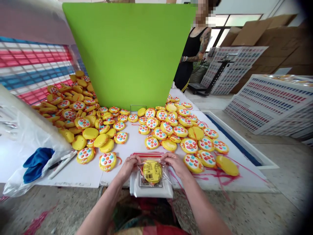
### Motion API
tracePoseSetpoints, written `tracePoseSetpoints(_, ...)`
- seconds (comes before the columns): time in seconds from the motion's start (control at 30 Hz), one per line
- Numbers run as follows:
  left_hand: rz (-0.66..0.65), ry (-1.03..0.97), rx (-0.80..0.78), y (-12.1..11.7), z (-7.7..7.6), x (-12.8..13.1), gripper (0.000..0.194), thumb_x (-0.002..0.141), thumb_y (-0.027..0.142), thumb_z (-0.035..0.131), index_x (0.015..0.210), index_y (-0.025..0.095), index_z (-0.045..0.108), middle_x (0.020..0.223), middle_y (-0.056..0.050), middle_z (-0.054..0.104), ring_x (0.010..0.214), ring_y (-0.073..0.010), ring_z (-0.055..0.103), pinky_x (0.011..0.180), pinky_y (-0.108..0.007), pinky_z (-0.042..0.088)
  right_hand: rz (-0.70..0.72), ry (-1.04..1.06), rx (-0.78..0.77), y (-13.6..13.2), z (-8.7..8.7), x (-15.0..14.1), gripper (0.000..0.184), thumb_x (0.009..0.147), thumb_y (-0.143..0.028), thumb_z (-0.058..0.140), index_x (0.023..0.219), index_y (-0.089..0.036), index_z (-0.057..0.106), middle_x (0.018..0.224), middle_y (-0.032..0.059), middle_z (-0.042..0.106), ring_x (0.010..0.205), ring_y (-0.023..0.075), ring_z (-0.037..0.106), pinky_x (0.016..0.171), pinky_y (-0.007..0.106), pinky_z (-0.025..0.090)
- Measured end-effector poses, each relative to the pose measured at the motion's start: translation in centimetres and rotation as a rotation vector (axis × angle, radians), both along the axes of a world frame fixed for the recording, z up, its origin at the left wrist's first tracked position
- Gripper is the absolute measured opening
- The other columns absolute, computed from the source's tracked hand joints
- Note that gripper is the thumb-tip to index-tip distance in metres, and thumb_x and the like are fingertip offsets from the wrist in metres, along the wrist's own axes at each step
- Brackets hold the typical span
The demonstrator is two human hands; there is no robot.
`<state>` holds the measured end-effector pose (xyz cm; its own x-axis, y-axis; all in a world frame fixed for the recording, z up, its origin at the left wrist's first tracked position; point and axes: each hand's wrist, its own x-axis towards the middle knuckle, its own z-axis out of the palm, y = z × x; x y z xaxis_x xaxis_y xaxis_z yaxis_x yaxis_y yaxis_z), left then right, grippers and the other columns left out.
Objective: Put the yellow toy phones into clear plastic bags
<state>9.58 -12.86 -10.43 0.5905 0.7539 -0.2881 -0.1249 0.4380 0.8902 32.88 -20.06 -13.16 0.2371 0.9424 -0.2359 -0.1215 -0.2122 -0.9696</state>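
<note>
At the table's front edge, a clear plastic bag (164,171) with printed text holds a yellow toy (152,172), flat side up. My left hand (130,165) pinches the bag's upper left corner. On the other side, my right hand (174,162) grips its upper right corner with bent fingers. Under it lies a stack of clear bags (154,192) with pink-red strips along the top, jutting over the edge. Just beyond are several more yellow toys; the closest to my left hand is a toy (108,161) with coloured bumps on white and an orange cord.
A large heap of yellow toys (70,101) lies left, another group (168,127) right. A green board (132,52) stands behind. Blue cloth (36,163) and a white marker (62,164) lie left. White crates (271,101) stand right; a person (193,49) is behind the board.
</note>
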Motion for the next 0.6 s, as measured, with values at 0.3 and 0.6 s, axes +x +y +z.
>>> tracePoseSetpoints(0.3, 0.058, 0.175, 0.150, -0.7, 0.2, 0.7, 0.036, 0.070, 0.049, 0.065, 0.060, 0.017, 0.052, 0.060, 0.001, 0.053, 0.060, -0.0126, 0.049, 0.059, -0.024, 0.040, 0.058, -0.101, 0.074, -0.4, 1.6, -1.0, 0.043, 0.078, -0.042, 0.061, 0.116, -0.021, 0.059, 0.104, 0.0067, 0.069, 0.090, 0.0191, 0.064, 0.079, 0.032, 0.050)
tracePoseSetpoints(0.6, 0.167, 0.219, 0.216, -1.1, 0.2, 1.0, 0.042, 0.068, 0.047, 0.068, 0.052, 0.018, 0.043, 0.050, 0.006, 0.042, 0.050, -0.0076, 0.037, 0.052, -0.021, 0.031, -0.024, -0.190, 0.094, -0.7, 2.0, -1.1, 0.046, 0.081, -0.050, 0.057, 0.116, -0.020, 0.063, 0.120, 0.0088, 0.063, 0.112, 0.0253, 0.057, 0.092, 0.039, 0.047)
